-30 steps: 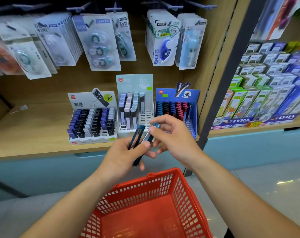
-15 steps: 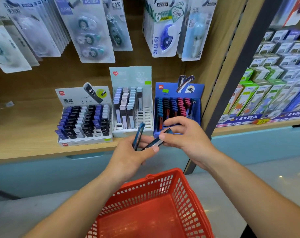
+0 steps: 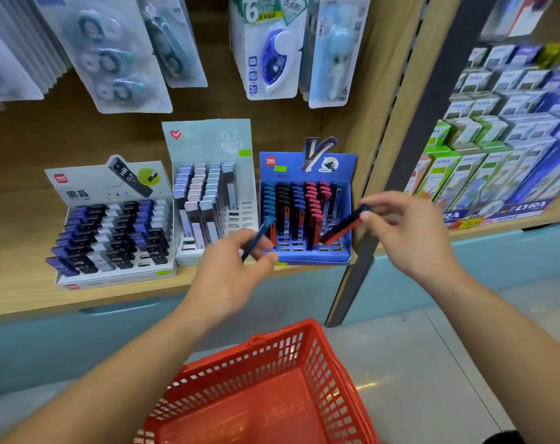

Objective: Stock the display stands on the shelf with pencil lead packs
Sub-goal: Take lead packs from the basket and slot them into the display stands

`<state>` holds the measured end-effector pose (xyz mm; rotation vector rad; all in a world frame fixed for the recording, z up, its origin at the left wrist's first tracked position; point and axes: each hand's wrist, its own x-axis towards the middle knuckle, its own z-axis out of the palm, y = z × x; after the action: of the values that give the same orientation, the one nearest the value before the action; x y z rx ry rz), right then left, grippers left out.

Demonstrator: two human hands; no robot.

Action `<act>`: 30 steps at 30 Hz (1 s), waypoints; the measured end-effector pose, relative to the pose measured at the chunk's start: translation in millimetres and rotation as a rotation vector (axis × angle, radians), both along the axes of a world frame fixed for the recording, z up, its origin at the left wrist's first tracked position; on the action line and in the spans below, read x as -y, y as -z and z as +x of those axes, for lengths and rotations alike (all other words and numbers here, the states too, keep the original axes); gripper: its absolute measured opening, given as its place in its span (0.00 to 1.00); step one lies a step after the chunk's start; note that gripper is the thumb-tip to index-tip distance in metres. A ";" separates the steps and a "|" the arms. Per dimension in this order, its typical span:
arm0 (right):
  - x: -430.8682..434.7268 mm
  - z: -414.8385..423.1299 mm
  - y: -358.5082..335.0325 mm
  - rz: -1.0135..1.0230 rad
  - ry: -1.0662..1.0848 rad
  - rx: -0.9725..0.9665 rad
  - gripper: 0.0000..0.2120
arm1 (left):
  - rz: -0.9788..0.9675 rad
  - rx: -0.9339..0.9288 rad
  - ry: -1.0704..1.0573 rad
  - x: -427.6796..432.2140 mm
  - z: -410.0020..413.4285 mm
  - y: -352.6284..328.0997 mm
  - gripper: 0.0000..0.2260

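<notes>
A red-and-dark lead pack hangs tilted at the front right corner of the blue display stand, pinched by its top end in the fingertips of the right hand. At the stand's front left, the left hand pinches a teal pack. Done well, the step likely calls for standing the red pack upright, lining its lower end over a free slot in the stand's right-hand rows, and pressing straight down without knocking the neighbouring packs. A red basket sits below the stand.
</notes>
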<state>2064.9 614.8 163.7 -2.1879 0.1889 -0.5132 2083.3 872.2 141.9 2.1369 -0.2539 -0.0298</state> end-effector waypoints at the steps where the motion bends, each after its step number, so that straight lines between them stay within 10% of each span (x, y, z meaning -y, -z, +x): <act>1: 3.4 2.5 -1.4 -0.038 0.015 0.028 0.09 | 0.014 0.046 0.002 4.4 7.3 -4.7 0.05; 9: 8.0 26.4 21.2 -0.333 0.032 0.112 0.08 | 0.154 0.222 -0.103 19.6 64.0 -20.0 0.06; 30: 3.2 36.4 27.1 -0.341 -0.011 -0.005 0.09 | 0.109 0.109 -0.079 19.9 73.0 -4.6 0.02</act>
<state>2101.2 611.7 136.6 -2.5198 0.0959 -0.5672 2156.4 852.4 146.5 2.2583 -0.2361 0.1218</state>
